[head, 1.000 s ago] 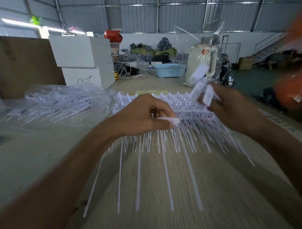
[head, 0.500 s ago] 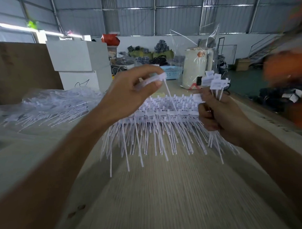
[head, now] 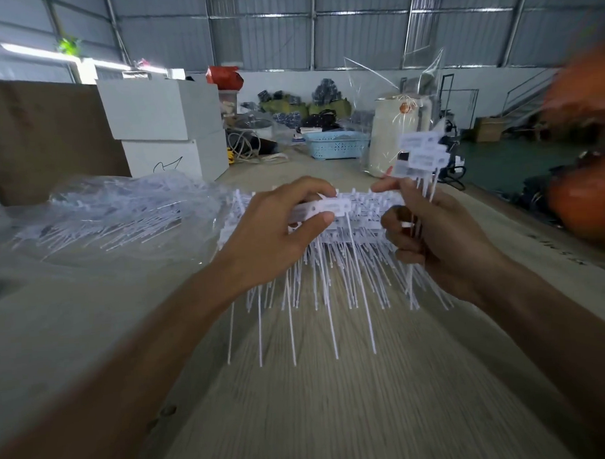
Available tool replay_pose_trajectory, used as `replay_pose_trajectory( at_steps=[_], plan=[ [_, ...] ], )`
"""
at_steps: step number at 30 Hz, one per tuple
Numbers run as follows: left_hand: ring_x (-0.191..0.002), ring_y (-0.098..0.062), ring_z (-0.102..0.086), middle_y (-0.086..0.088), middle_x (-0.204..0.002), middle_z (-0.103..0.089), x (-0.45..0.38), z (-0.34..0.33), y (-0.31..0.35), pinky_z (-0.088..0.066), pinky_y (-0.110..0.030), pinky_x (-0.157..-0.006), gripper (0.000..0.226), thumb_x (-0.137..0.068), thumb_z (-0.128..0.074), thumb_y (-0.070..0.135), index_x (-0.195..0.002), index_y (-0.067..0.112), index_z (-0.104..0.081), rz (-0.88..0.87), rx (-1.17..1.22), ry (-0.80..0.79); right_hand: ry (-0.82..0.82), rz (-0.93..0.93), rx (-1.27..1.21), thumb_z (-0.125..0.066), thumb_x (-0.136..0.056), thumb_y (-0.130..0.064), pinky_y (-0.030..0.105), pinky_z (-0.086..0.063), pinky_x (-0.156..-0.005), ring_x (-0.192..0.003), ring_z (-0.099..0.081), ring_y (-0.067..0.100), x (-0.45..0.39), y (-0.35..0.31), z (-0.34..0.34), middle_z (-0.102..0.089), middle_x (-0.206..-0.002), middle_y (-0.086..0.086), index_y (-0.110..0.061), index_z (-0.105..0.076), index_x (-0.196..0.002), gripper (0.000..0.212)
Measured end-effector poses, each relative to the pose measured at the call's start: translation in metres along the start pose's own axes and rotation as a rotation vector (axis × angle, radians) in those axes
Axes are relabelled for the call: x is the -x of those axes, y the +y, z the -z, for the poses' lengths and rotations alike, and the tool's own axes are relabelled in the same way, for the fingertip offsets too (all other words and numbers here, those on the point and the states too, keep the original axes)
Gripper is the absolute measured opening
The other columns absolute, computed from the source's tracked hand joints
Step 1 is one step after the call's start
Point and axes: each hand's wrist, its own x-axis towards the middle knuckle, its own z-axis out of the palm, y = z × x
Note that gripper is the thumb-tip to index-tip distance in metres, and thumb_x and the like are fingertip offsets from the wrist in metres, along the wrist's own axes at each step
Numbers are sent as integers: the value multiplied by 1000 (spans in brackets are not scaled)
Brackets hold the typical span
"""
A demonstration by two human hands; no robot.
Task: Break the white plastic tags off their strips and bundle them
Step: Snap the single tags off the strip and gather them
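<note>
Tag (head: 331,207) in left hand (head: 277,237)

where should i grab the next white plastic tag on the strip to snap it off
Likely by its flat rectangular head, pinched thumb against forefinger from the near side, as the left hand grips one white plastic tag now. The heads stand in rows along the strip while the thin tails hang down, too whippy to lever. The right hand holds the bundle of loose tags.

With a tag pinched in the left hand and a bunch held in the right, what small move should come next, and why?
Probably slide the white plastic tag pinched by the left hand in beside the bunch of loose white tags gripped by the right hand: the two hands are close together, above the pile of white tag strips.
</note>
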Motion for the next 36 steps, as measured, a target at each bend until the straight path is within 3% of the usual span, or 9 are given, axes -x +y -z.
replay_pose_trajectory(
  at_steps=[3, 5, 8, 14, 17, 20, 26, 32, 36],
  plan=[
    [-93, -8, -68, 6, -98, -72, 2, -3, 1, -54, -36, -81, 20, -88, -75, 18, -105, 15, -65, 46, 100, 1, 46, -18, 131, -52, -104, -30, 23, -21, -44, -48, -25, 9, 2, 5, -14, -30, -56, -8, -19, -70, -114, 23],
    [-93, -10, -69, 5, -96, -72, 3, -5, 2, -55, -39, -82, 22, -86, -78, 17, -104, 15, -65, 57, 134, -7, 93, -41, 124, -55, -102, -22, 22, -22, -40, -44, -24, 9, 2, 6, -21, -28, -52, -9, -19, -74, -96, 20],
    [-95, -8, -69, 7, -95, -73, 4, -8, 4, -56, -40, -82, 26, -83, -81, 18, -103, 15, -65, 62, 153, -5, 31, -133, 65, -54, -103, -36, 21, -19, -38, -44, -19, 10, 3, 5, -26, -26, -52, -9, -27, -69, -66, 40],
    [-87, -4, -65, 7, -93, -71, 3, -10, 1, -51, -26, -75, 26, -81, -83, 23, -100, 13, -68, -10, 58, 27, -119, -158, 92, -58, -87, -62, 20, -22, -39, -44, -25, 8, 6, 4, -25, -44, -67, 0, -17, -64, -78, 46],
    [-88, -9, -66, 4, -94, -71, 4, -13, 1, -52, -31, -78, 27, -81, -82, 24, -101, 10, -69, -28, 47, 35, -102, -71, 158, -62, -93, -45, 20, -21, -39, -43, -24, 8, 9, 4, -28, -39, -73, 12, 1, -57, -87, 46],
    [-99, -9, -64, 4, -108, -72, 4, -12, 0, -50, -32, -88, 29, -88, -73, 28, -113, 13, -70, -62, -14, 12, -35, -62, 120, -62, -96, -30, 19, -20, -39, -42, -26, 7, 9, 2, -27, -47, -66, 5, -10, -63, -83, 25],
    [-115, -21, -63, 0, -123, -69, 8, -7, -7, -50, -45, -96, 33, -93, -68, 26, -125, 17, -66, -23, -180, 3, -52, -92, 86, -57, -100, -29, 20, -20, -39, -44, -25, 8, 9, 0, -24, -50, -68, 0, -10, -66, -90, 23],
    [-106, -30, -64, -8, -118, -70, 9, -8, -6, -52, -46, -86, 34, -96, -56, 27, -125, 13, -66, -38, -217, -40, -19, 107, 399, -56, -101, -24, 19, -27, -41, -40, -34, 5, 10, -3, -24, -44, -51, -5, -5, -63, -79, 30],
    [-99, -35, -62, -12, -108, -70, 7, -9, -5, -50, -45, -84, 29, -99, -55, 15, -122, 4, -67, -106, -236, -86, -27, 284, 673, -56, -100, -24, 14, -33, -49, -45, -44, 4, 8, -2, -22, -49, -52, -11, -18, -62, -74, 28]
  ],
)
